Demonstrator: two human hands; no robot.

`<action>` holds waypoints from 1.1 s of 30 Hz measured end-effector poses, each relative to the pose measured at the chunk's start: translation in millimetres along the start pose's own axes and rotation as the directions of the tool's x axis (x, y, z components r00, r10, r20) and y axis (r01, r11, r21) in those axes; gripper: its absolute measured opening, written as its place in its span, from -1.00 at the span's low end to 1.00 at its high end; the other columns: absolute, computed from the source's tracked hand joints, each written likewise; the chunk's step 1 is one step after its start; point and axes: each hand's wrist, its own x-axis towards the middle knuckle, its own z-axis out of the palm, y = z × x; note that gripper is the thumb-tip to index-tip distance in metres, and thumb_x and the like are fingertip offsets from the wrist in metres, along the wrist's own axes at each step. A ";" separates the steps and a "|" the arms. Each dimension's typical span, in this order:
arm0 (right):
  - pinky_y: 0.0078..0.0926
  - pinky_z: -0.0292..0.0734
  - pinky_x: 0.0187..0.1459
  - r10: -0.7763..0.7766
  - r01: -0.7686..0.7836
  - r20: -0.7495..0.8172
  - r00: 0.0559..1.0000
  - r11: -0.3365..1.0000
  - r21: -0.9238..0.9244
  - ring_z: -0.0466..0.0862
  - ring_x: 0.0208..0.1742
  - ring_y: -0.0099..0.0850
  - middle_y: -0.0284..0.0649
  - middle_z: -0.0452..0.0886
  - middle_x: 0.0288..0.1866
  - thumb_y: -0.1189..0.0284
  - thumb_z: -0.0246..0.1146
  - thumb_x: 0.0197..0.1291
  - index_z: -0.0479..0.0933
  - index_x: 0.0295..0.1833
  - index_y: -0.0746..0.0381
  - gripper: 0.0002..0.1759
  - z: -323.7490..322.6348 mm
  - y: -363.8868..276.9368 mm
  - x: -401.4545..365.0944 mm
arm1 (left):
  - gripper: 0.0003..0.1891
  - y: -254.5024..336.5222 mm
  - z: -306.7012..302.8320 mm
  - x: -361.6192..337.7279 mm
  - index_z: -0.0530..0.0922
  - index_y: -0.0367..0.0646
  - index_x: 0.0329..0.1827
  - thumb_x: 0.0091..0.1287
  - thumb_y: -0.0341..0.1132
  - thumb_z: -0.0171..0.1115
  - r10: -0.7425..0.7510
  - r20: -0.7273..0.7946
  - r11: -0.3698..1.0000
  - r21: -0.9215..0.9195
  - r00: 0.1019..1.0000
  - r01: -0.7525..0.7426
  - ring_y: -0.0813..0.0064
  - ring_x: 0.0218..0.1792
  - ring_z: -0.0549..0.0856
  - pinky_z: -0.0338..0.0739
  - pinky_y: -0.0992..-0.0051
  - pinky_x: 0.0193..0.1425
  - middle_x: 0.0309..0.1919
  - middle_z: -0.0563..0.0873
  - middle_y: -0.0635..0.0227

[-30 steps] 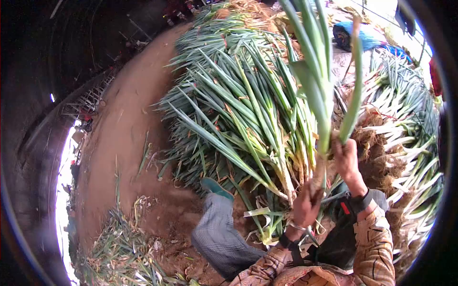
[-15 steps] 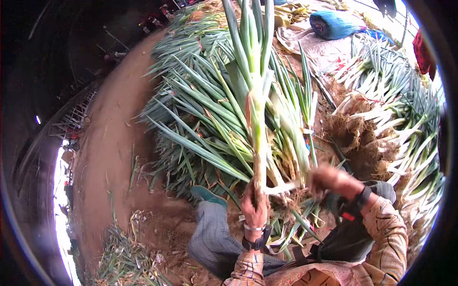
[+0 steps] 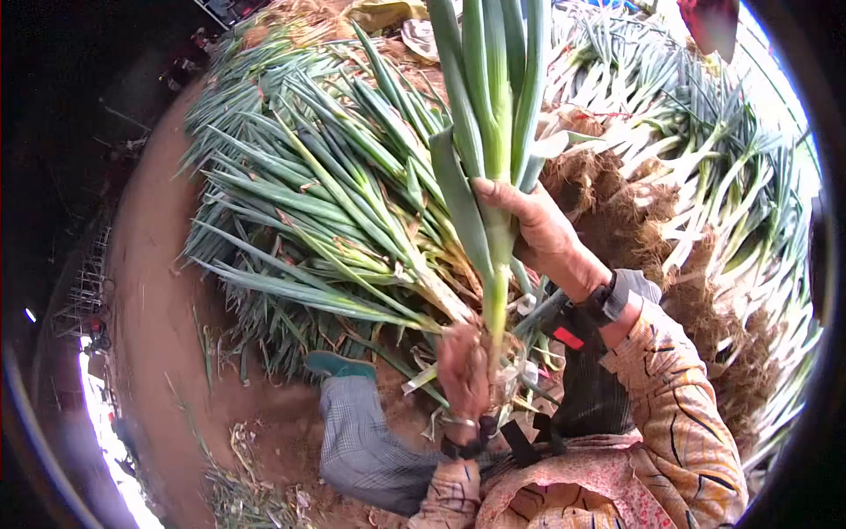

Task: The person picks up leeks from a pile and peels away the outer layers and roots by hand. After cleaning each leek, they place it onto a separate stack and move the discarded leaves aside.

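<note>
The left hand [image 3: 464, 370] has a closed grip on the root end of a green onion [image 3: 493, 159], which stands upright mid-frame with its leaves toward 12 o'clock. The right hand [image 3: 539, 236], at 1 o'clock from the left, curls its fingers round the stalk higher up. The onion pile [image 3: 300, 203] lies at 10 o'clock.

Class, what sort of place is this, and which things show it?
Likely a farm yard for sorting scallions: a big scallion pile on a dirt floor, more stalks with roots stacked beside it, and one scallion held up.
</note>
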 end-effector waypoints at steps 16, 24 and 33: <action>-0.63 0.37 -0.58 -0.035 -0.011 0.228 0.973 0.980 0.198 0.43 -0.61 -0.56 -0.28 0.48 -0.49 0.40 0.25 0.13 0.38 0.07 0.35 -0.58 -20.6 -28.4 -16.8 | -0.79 -22.2 31.8 -6.3 0.60 -0.17 -0.33 0.30 -0.20 0.18 -0.622 0.466 0.605 -0.223 0.629 0.764 0.56 -0.49 0.56 0.44 0.55 -0.33 -0.59 0.61 0.45; -0.68 0.41 -0.56 -0.173 0.169 -0.033 0.984 0.980 -0.100 0.51 -0.55 -0.63 -0.32 0.56 -0.50 0.37 0.25 0.14 0.56 -0.24 0.34 -0.77 -10.8 -24.4 -13.0 | -0.68 65.0 12.4 72.6 0.50 -0.24 0.01 0.18 -0.43 0.25 -0.154 -0.020 0.982 -0.116 0.988 0.151 0.36 -0.18 0.64 0.52 0.38 -0.10 -0.14 0.62 0.16; -0.67 0.32 -0.59 -0.242 0.241 -0.179 0.954 0.970 -0.027 0.42 -0.62 -0.62 -0.34 0.51 -0.53 0.45 0.26 0.12 0.50 -0.32 0.32 -0.86 -15.6 -4.8 -0.9 | -0.83 96.7 33.1 80.9 0.51 -0.33 -0.18 0.21 -0.46 0.25 -0.177 -0.043 0.984 -0.017 0.983 0.176 0.54 -0.31 0.59 0.49 0.56 -0.20 -0.34 0.62 0.27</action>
